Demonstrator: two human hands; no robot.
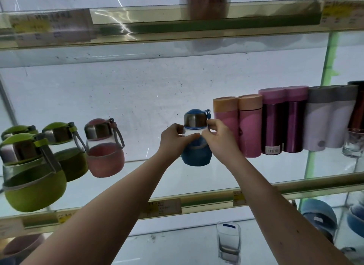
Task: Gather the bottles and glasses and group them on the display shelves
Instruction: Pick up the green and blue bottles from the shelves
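Shelf price tags [163, 207] blurred, barcode sticker [272, 149] on purple flask [272, 124] illegible

Glass shelving, three tiers. Middle shelf [275, 170] clear glass, gold rail [208, 201] along front edge, yellow price labels [163, 206] clipped on it. Upper shelf [197, 22] same build, its labels blurred. Lower shelf [167, 243] beneath. White back panel [128, 91] brightly lit, speckled with dark marks. Green upright post [329, 63] at right edge.
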